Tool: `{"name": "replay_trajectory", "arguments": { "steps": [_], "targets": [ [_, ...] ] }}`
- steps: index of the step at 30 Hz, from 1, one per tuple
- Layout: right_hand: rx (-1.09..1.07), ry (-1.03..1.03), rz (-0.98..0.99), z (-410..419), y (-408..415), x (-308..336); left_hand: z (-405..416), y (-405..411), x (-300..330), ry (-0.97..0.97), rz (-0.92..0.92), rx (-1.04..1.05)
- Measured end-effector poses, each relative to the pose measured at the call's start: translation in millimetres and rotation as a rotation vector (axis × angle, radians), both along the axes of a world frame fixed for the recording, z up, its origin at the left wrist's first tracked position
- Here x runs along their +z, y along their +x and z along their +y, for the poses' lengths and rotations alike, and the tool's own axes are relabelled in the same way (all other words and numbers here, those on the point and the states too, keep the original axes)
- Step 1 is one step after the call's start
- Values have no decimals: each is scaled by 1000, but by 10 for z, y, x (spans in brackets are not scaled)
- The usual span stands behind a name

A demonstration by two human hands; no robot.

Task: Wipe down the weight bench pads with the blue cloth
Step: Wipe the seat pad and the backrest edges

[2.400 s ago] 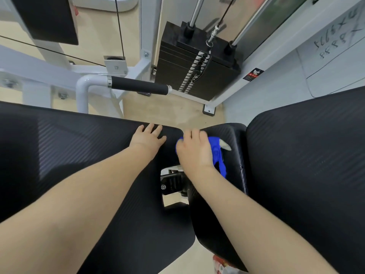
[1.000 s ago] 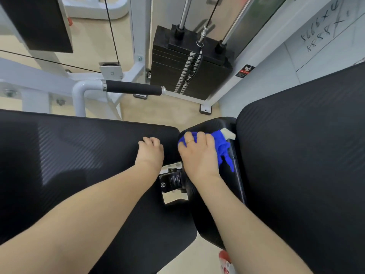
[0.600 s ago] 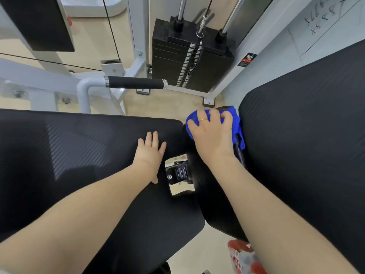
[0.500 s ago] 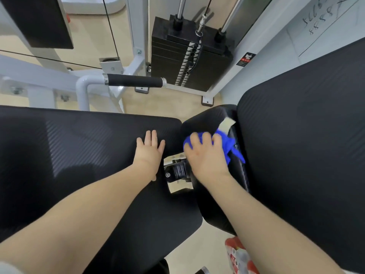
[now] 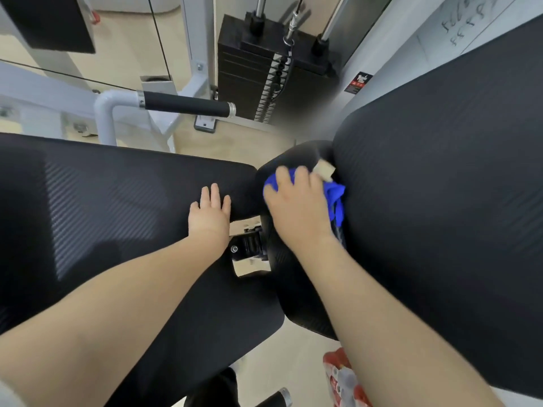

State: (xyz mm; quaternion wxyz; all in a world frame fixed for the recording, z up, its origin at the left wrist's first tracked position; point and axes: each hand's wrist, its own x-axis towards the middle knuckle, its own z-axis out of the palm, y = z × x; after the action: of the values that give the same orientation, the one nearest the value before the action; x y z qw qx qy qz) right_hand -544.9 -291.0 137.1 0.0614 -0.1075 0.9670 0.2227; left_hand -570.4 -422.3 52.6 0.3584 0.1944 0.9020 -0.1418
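My right hand (image 5: 296, 207) presses the blue cloth (image 5: 333, 195) flat onto the narrow black middle pad (image 5: 293, 289), near its far end. The cloth shows around my fingers and bunches toward the right, with a pale tag (image 5: 323, 170) sticking out beside the large right pad (image 5: 440, 201). My left hand (image 5: 210, 214) lies palm down with fingers spread on the wide left pad (image 5: 102, 207), close to its right edge. A metal hinge bracket (image 5: 249, 245) sits in the gap between both hands.
Behind the pads stand a black weight stack (image 5: 264, 71) with cable and guide rods, a white machine frame (image 5: 197, 54) and a black foam-grip handle (image 5: 185, 104). A red and white packet (image 5: 340, 377) lies on the wooden floor below. A grey wall rises at right.
My right hand swept the cloth to the far end of the middle pad, then drew it back toward me. The left hand stayed on the left pad.
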Motion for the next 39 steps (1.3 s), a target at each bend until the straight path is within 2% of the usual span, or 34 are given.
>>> {"name": "replay_trajectory", "arguments": {
  "steps": [3, 6, 11, 14, 17, 20, 22, 24, 27, 30, 32, 35, 37, 39],
  "targets": [
    [29, -3, -202, 9, 362, -9, -16, 28, 22, 17, 17, 7],
    [112, 3, -302, 73, 355, 69, 11, 118, 52, 21, 35, -24],
    [57, 24, 31, 119, -49, 56, 53, 284, 47, 36, 93, -54],
    [58, 22, 65, 66, 62, -105, 13, 385, 37, 12, 119, -92],
    [113, 22, -60, 15, 511, -186, -64, 516, 53, -20, 129, -165],
    [143, 19, -343, -55, 1007, -167, -135, 548, 65, 14, 106, -155],
    [193, 53, -436, -47, 1029, -137, -157, 491, 70, 57, 93, -148],
    [210, 57, -377, 0, 759, -168, -140, 434, 49, 70, 80, -166],
    [103, 31, -129, -49, 251, -279, -49, 403, -66, 7, 103, -205],
    [-22, 13, -82, -188, 188, -441, -14, 312, -136, -61, 186, -282],
    [15, 4, -186, -226, 445, -488, -57, 327, -100, -82, 185, -346],
    [55, 18, -450, -274, 1006, -489, -121, 420, -76, -72, 117, -264],
    [45, 24, -478, -256, 1030, -445, -127, 409, -87, -40, 84, -202],
    [52, 20, -439, -241, 781, -457, -119, 376, -69, -21, 79, -224]
  ]
}}
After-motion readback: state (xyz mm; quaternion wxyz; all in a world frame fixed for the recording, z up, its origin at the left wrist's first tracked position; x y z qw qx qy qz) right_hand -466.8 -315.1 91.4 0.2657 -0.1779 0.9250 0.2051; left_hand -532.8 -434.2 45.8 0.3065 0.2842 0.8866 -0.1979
